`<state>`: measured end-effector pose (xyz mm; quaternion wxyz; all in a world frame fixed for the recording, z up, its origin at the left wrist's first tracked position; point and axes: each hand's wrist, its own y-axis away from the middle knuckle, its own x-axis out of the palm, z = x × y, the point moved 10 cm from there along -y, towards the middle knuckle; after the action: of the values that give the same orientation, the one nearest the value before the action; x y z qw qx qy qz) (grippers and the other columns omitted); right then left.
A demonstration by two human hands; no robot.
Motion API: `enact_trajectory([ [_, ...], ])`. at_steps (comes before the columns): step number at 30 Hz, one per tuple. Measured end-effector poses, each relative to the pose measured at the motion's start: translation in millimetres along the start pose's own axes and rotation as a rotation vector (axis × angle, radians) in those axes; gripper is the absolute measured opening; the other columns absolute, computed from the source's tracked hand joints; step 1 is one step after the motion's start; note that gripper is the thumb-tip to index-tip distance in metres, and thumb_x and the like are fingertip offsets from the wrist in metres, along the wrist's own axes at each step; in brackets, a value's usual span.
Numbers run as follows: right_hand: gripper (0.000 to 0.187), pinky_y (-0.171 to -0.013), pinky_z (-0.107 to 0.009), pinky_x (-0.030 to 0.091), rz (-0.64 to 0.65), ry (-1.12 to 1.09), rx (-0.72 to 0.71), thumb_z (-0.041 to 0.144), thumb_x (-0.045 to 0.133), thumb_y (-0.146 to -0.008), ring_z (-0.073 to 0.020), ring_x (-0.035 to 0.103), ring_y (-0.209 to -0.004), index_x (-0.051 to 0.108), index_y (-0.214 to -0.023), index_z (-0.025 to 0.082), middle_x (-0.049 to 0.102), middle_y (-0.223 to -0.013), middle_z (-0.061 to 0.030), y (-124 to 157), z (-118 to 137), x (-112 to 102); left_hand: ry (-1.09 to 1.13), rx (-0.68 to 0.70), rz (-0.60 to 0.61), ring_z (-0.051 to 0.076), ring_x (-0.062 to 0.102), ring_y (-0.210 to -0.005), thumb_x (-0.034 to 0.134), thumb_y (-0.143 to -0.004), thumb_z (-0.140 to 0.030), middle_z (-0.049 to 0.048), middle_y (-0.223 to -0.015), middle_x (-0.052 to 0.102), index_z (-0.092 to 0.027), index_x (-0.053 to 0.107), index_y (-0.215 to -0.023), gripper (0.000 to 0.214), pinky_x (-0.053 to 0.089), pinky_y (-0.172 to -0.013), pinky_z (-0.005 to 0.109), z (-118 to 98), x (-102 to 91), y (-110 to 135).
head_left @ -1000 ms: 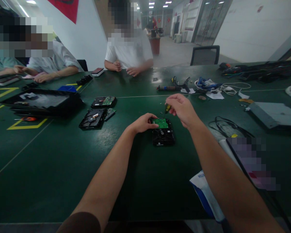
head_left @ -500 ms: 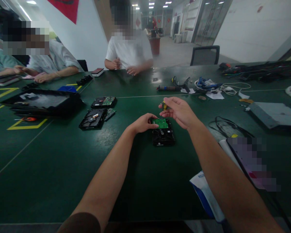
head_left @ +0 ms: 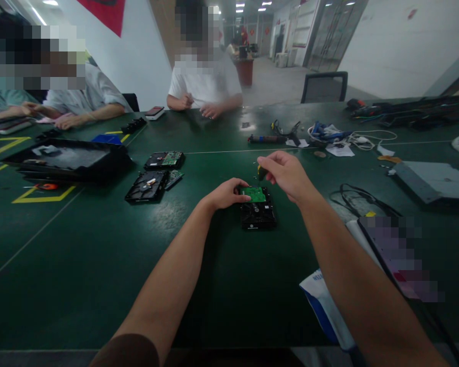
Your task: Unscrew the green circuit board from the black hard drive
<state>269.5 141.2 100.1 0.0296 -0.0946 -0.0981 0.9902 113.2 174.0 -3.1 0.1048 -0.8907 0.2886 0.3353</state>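
Note:
A black hard drive with a green circuit board on its far half lies flat on the green table in front of me. My left hand grips its left edge, with the thumb on the board. Just above the drive's far right corner, my right hand is closed around a small yellow-and-black screwdriver. Its tip is too small to make out, so I cannot tell whether it touches the drive. Left of my hands lie a second hard drive, a loose circuit board and a third drive.
A black tray-like housing and an orange-handled tool lie at left. On the right are a grey metal box, black cables, tangled wires and a white-and-blue packet. A person sits opposite; others sit at far left.
My right hand has turned, its fingers curling in more, and the screwdriver has tilted and shifted slightly down. My left hand and the hard drive have stayed in place.

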Motion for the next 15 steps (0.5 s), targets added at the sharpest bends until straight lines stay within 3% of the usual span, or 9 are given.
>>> enact_trajectory([
  [3, 0.026, -0.044, -0.024, 0.037, -0.007, -0.020, 0.021, 0.044, 0.072, -0.088, -0.0089, 0.054, -0.052, 0.060, -0.079, 0.022, 0.065, -0.070, -0.0005, -1.6, -4.5, -0.5, -0.009, -0.014, -0.001, 0.019, 0.057, -0.082, 0.078, -0.080, -0.043, 0.0057, -0.102, 0.063, -0.019, 0.064, -0.128, 0.056, 0.045, -0.073, 0.032, 3.3, 0.8, -1.3],
  [9, 0.022, -0.037, -0.023, 0.033, 0.113, -0.166, 0.095, 0.041, 0.061, -0.094, -0.0070, 0.055, -0.049, 0.070, -0.093, 0.020, 0.075, -0.094, -0.0072, -0.1, -8.5, 12.0, 0.020, 0.002, -0.010, 0.019, 0.057, -0.083, 0.079, -0.078, -0.043, 0.0055, -0.101, 0.062, -0.018, 0.064, -0.129, 0.058, 0.046, -0.073, 0.032, 6.5, 1.6, -2.8],
  [15, 0.028, -0.053, -0.023, 0.053, 0.326, -0.297, 0.123, 0.047, 0.069, -0.092, -0.0101, 0.066, -0.063, 0.068, -0.093, 0.020, 0.072, -0.100, -0.0068, 11.8, -3.4, 35.7, 0.050, 0.005, -0.004, 0.018, 0.056, -0.080, 0.080, -0.078, -0.041, 0.0053, -0.098, 0.062, -0.018, 0.064, -0.127, 0.056, 0.044, -0.071, 0.031, 5.0, 2.0, -1.5],
])
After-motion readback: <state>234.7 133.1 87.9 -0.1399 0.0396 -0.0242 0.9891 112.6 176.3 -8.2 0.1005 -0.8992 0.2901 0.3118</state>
